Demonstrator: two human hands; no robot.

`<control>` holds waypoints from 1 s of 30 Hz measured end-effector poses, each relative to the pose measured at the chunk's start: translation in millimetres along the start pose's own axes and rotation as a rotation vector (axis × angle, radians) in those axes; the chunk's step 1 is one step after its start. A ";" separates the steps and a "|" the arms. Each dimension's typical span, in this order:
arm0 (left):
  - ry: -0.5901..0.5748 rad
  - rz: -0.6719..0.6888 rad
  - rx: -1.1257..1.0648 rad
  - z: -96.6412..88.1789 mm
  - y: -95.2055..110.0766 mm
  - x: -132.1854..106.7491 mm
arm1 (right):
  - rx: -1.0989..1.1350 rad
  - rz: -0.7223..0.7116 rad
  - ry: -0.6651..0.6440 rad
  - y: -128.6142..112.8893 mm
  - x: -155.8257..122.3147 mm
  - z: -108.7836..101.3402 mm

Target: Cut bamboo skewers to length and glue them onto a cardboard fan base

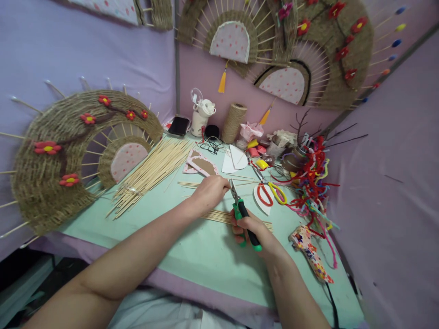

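My right hand (252,228) is wrapped around the green and black handles of a pair of pliers (244,214), whose metal jaws point up and away from me. Right beside the jaw tips, my left hand (211,191) is closed in a pinch; whatever sits between its fingertips is too small to make out. Beneath both hands, thin bamboo sticks (219,216) lie in a row on the pale green tabletop. A few more sticks (188,184) lie just behind the left wrist.
A large bundle of bamboo sticks (151,176) lies left, by a twine fan (51,123). Scissors (265,192), white paper pieces (235,158), a twine spool (234,122) and a white cup (202,119) stand behind. Right are colourful pipe cleaners (313,169) and a flower-patterned glue gun (310,253).
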State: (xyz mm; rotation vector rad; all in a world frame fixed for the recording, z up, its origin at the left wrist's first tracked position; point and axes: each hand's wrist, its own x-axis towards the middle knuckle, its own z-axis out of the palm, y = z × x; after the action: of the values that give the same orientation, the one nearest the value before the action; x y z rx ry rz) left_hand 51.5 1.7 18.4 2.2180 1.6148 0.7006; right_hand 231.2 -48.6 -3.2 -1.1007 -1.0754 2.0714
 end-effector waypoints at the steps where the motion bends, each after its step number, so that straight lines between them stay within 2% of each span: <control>1: -0.009 0.000 0.017 0.3 -0.2 0.2 | 0.014 0.013 0.004 0.4 1.2 0.0; 6: -0.026 0.020 0.058 -2.6 -1.3 -0.6 | 0.004 0.021 0.092 -1.6 3.1 3.3; 9: -0.006 0.025 0.050 -6.4 -5.0 -0.8 | 0.003 0.005 0.095 -3.6 1.4 7.5; 15: 0.032 0.004 0.060 -12.2 -26.5 8.6 | 0.113 -0.087 0.078 -7.7 -1.0 7.6; 24: -0.004 -0.017 0.098 9.3 -48.8 21.5 | 0.166 -0.155 0.090 -14.0 -6.0 -2.5; 30: -0.022 -0.029 0.144 8.9 -54.4 21.2 | 0.182 -0.169 0.082 -14.6 -8.2 -3.6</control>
State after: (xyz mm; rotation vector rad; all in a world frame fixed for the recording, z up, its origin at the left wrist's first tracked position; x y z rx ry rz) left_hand 18.3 39.4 -12.7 2.2875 1.7328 0.5660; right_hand 239.9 -45.8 11.3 -0.9619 -0.8884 1.9309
